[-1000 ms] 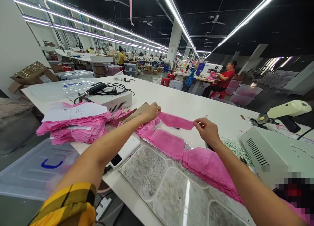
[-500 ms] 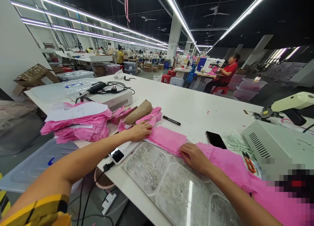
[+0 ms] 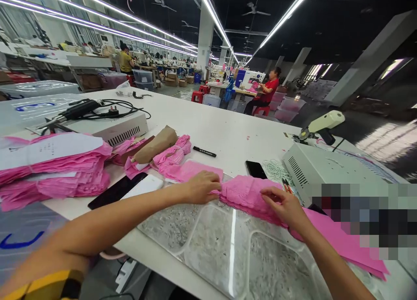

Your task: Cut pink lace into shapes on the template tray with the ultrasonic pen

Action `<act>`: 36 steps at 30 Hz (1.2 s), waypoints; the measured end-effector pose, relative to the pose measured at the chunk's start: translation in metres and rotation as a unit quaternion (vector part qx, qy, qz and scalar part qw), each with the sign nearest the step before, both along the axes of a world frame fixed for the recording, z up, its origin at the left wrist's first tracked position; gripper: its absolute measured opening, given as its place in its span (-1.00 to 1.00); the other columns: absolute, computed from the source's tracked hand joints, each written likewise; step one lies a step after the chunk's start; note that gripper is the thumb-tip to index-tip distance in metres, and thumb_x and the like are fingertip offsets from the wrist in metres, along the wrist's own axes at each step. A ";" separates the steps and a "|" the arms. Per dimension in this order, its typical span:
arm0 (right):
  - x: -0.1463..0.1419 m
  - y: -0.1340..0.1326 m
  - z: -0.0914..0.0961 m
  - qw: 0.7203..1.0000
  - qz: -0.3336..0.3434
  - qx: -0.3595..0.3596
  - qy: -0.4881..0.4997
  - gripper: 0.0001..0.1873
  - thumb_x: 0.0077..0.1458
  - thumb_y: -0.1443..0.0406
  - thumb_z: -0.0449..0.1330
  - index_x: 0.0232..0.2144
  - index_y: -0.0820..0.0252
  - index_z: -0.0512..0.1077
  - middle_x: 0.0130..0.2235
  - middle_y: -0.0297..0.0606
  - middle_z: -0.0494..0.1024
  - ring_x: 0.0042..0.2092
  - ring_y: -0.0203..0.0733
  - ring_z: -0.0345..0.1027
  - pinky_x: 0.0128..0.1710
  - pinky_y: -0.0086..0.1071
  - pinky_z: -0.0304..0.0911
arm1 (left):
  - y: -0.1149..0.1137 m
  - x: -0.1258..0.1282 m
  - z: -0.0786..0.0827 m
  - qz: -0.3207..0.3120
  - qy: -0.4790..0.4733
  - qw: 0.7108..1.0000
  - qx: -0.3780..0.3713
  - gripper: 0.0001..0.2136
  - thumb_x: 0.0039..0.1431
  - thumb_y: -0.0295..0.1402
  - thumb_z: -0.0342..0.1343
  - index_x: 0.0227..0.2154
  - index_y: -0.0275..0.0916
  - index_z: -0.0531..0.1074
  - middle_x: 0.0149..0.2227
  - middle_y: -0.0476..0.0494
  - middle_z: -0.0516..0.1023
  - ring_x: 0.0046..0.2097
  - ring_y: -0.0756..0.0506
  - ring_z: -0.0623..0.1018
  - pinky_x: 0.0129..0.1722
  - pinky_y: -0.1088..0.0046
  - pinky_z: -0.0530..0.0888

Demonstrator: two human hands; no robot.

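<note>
A stack of pink fabric pieces (image 3: 249, 193) lies along the far side of a clear plastic sheet with a grey mottled surface beneath (image 3: 211, 239). My left hand (image 3: 203, 187) is closed at the stack's left end, its fingertips pinching the edge. Over the right part of the stack, my right hand (image 3: 286, 204) has loosely bent fingers held apart, the tips touching the top. Another flat pink stack (image 3: 192, 170) is just beyond my left hand, partly covered by it. Wider pink fabric (image 3: 345, 239) extends right, beyond my right wrist.
Left are tied pink bundles with paper (image 3: 52, 152), a brown paper roll (image 3: 156, 143) and a corded black tool (image 3: 78, 111). A marker (image 3: 204, 151), a phone (image 3: 256, 169), orange-handled snips (image 3: 287, 186) and a grey-green machine box (image 3: 339, 165) stand around the fabric. A person in red (image 3: 270, 89) sits farther off.
The view has swung right. My left hand has moved from the left pink stack to the near end of the right one. My right hand has shifted right along the fabric, its fingers looser.
</note>
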State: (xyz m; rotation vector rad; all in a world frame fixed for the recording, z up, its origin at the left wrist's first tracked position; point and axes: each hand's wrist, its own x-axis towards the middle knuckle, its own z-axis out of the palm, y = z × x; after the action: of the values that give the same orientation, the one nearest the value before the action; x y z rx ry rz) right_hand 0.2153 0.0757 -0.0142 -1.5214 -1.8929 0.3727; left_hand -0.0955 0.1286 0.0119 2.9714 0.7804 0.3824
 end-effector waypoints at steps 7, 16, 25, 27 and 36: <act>0.007 -0.012 -0.014 1.000 0.008 -0.023 -0.016 -0.71 0.01 0.13 0.14 -0.29 0.16 0.50 -0.26 -0.17 0.61 -0.28 -0.15 0.50 -0.23 -0.26 0.44 | 0.023 0.089 -0.012 0.006 0.026 0.999 -0.045 -0.93 0.14 -0.42 0.16 -0.32 -0.25 0.52 -0.20 -0.16 0.52 -0.17 -0.10 0.52 -0.18 0.45 0.42; -0.010 -0.010 -0.018 0.991 -0.079 0.038 -0.098 -0.61 0.02 0.08 0.20 -0.15 0.16 0.46 -0.15 -0.12 0.54 -0.13 -0.01 0.43 -0.18 -0.17 0.37 | 0.029 0.094 0.015 0.038 -0.020 0.998 -0.037 -0.86 0.28 -0.45 -0.01 -0.28 -0.29 0.45 -0.23 -0.12 0.52 -0.22 -0.05 0.51 -0.23 0.49 0.39; 0.009 -0.049 -0.025 0.976 -0.066 0.121 -0.168 -0.69 0.03 0.43 0.05 -0.22 0.14 0.50 -0.18 -0.18 0.56 -0.14 -0.09 0.44 -0.16 -0.25 0.38 | -0.013 0.026 0.011 -0.056 0.014 0.998 -0.003 -0.85 0.31 -0.50 -0.03 -0.36 -0.25 0.39 -0.34 -0.12 0.48 -0.27 -0.08 0.43 -0.20 0.40 0.32; -0.004 -0.073 -0.028 0.972 -0.003 0.151 -0.182 -0.68 0.06 0.45 0.04 -0.20 0.13 0.50 -0.20 -0.21 0.57 -0.17 -0.16 0.45 -0.20 -0.32 0.39 | -0.031 -0.001 0.001 -0.075 0.031 0.997 -0.008 -0.86 0.29 -0.53 -0.01 -0.36 -0.23 0.38 -0.35 -0.11 0.47 -0.29 -0.08 0.42 -0.25 0.41 0.31; -0.054 -0.111 -0.015 0.965 0.192 0.113 -0.136 -0.69 0.13 0.38 0.04 -0.13 0.07 0.48 -0.21 -0.18 0.58 -0.20 -0.17 0.47 -0.22 -0.31 0.43 | -0.068 -0.055 0.006 -0.098 0.070 0.991 -0.061 -0.84 0.24 -0.46 0.07 -0.47 -0.21 0.42 -0.41 -0.09 0.47 -0.34 -0.05 0.44 -0.27 0.42 0.35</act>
State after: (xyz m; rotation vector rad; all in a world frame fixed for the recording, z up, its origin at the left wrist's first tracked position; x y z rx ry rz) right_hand 0.1616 -0.0355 -0.0287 -1.0965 -2.3637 0.1103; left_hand -0.1508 0.0601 0.0174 2.9472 0.4938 0.1142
